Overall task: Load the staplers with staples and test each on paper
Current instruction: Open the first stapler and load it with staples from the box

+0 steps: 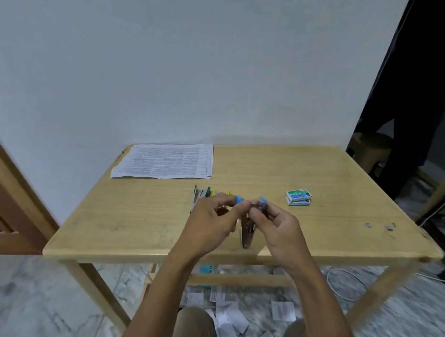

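- Head view: I am holding the blue stapler (246,232) up between both hands. My left hand (212,217) is pinching one blue end and my right hand (274,224) the other, with its metal rail hanging open below my fingers.
- I am judging this to be loading. Next I need a strip from the staple boxes (298,197) beyond my right hand.

Your wooden table (139,215) | printed sheets (164,160) far left | staplers (205,192) centre | staple boxes (298,197) right | small bits (378,226) right edge
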The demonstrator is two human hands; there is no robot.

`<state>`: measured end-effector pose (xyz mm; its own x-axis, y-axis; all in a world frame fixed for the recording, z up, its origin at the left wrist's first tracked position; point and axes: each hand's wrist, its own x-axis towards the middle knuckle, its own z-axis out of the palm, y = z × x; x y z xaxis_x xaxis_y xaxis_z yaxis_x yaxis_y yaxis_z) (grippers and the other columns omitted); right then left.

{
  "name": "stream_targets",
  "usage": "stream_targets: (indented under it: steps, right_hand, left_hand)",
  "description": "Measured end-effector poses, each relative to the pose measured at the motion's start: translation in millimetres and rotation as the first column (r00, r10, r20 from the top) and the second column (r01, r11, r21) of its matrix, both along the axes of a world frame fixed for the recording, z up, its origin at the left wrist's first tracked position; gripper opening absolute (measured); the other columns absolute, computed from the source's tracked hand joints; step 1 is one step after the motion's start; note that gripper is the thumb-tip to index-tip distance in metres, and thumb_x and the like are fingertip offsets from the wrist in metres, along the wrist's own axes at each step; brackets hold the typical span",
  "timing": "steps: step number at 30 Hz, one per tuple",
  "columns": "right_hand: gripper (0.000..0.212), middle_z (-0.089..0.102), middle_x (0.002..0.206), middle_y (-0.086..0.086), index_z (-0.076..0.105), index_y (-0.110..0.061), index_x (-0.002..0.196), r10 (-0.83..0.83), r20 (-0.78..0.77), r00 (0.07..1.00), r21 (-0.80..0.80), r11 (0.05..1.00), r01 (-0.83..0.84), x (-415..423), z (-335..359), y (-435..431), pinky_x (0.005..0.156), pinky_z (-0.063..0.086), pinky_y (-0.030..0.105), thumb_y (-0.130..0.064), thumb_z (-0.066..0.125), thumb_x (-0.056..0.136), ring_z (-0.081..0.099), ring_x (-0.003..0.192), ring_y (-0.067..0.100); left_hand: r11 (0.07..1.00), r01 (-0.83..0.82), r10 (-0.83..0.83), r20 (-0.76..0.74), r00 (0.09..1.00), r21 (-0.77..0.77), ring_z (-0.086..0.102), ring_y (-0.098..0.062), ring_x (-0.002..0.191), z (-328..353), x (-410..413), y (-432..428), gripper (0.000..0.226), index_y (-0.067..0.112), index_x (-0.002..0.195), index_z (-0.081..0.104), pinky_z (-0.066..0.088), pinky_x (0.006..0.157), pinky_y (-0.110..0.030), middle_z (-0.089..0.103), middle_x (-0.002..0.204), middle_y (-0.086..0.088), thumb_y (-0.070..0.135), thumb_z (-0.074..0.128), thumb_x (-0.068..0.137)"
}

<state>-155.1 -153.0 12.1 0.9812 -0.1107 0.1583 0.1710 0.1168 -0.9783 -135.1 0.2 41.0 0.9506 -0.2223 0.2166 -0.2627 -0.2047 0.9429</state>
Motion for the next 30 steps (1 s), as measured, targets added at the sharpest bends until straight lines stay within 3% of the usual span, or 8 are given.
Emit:
stream_targets:
  steps: [3, 6, 11, 14, 19, 21, 24, 30]
  right_hand:
    - [0.013, 0.075, 0.08, -0.002, 0.068, -0.006, 0.097, -0.131, -0.096, 0.987, 0.315, 0.936, 0.155, -4, 3, -15, 0.077, 0.056, 0.022, -0.015, 0.061, 0.092, 0.071, 0.081, 0.008]
    - [0.01, 0.071, 0.076, 0.0, 0.066, -0.005, 0.092, -0.184, -0.125, 0.975, 0.507, 0.833, 0.222, -6, 10, -24, 0.074, 0.058, 0.021, -0.013, 0.06, 0.092, 0.068, 0.078, 0.01]
    - [0.025, 0.074, 0.086, 0.009, 0.062, -0.003, 0.106, 0.001, -0.07, 0.998, 0.641, 0.766, 0.044, -9, 20, -14, 0.072, 0.06, 0.024, -0.014, 0.061, 0.084, 0.074, 0.084, 0.017]
    - [0.031, 0.076, 0.091, 0.014, 0.063, -0.002, 0.108, 0.146, -0.045, 0.988, 0.634, 0.769, -0.085, -11, 21, 0, 0.074, 0.061, 0.026, -0.017, 0.06, 0.081, 0.075, 0.088, 0.02]
    - [0.028, 0.064, 0.108, 0.033, 0.077, -0.022, 0.102, 0.14, -0.063, 0.988, 0.27, 0.956, -0.119, -12, 20, 19, 0.073, 0.056, 0.02, -0.039, 0.065, 0.084, 0.071, 0.079, 0.013]
    - [0.029, 0.074, 0.106, 0.01, 0.067, -0.032, 0.12, -0.019, -0.03, 0.999, 0.018, 1.0, 0.019, -11, 16, 21, 0.081, 0.051, 0.02, -0.032, 0.061, 0.092, 0.069, 0.084, 0.006]
    - [0.036, 0.07, 0.102, -0.017, 0.056, -0.048, 0.115, -0.146, 0.167, 0.975, -0.211, 0.961, 0.18, -14, 14, 21, 0.088, 0.048, 0.017, -0.025, 0.067, 0.09, 0.065, 0.102, -0.002]
    - [0.028, 0.071, 0.104, -0.015, 0.069, -0.033, 0.115, -0.17, 0.319, 0.932, -0.441, 0.844, 0.305, -17, 16, 18, 0.083, 0.047, 0.008, -0.031, 0.07, 0.087, 0.063, 0.1, -0.009]
  left_hand:
    - [0.972, -0.104, 0.087, -0.089, 0.992, -0.212, 0.057, -0.018, 0.058, -8, -1, 10, 0.028, 0.008, 0.085, 0.074, 0.049, 0.061, -0.033, 0.065, 0.067, -0.008, 0.034, 0.065, 0.091]
    - [0.947, -0.059, -0.011, -0.217, 0.976, -0.316, 0.063, -0.025, 0.066, -11, -3, 22, 0.024, 0.0, 0.092, 0.073, 0.055, 0.066, -0.036, 0.069, 0.081, -0.016, 0.023, 0.066, 0.091]
    - [0.956, 0.256, -0.295, -0.482, 0.825, -0.146, 0.068, -0.024, 0.077, -16, -10, 33, 0.019, 0.004, 0.098, 0.063, 0.052, 0.085, -0.042, 0.072, 0.091, -0.014, 0.022, 0.06, 0.094]
    - [0.852, 0.328, -0.511, -0.512, 0.69, -0.408, 0.069, -0.031, 0.076, -9, -28, 12, 0.038, 0.006, 0.106, 0.062, 0.056, 0.075, -0.04, 0.07, 0.091, -0.019, 0.04, 0.047, 0.098]
    - [0.717, 0.111, -0.54, -0.448, 0.712, -0.688, 0.038, -0.012, 0.033, -11, -40, -11, 0.036, 0.01, 0.094, 0.06, 0.032, 0.044, -0.024, 0.044, 0.057, -0.004, 0.041, 0.042, 0.097]
    - [0.686, 0.047, -0.532, -0.456, 0.714, -0.726, 0.03, -0.01, 0.033, -15, -39, -12, 0.031, 0.01, 0.097, 0.057, 0.026, 0.042, -0.023, 0.04, 0.057, -0.002, 0.038, 0.044, 0.097]
    - [0.645, 0.009, -0.542, -0.449, 0.711, -0.764, 0.028, -0.01, 0.038, -17, -40, -12, 0.024, 0.013, 0.103, 0.057, 0.025, 0.044, -0.022, 0.039, 0.062, -0.002, 0.034, 0.05, 0.095]
    - [0.631, -0.007, -0.535, -0.442, 0.72, -0.775, 0.028, -0.01, 0.04, -22, -40, -14, 0.025, 0.013, 0.106, 0.058, 0.029, 0.043, -0.022, 0.039, 0.064, -0.003, 0.035, 0.055, 0.093]
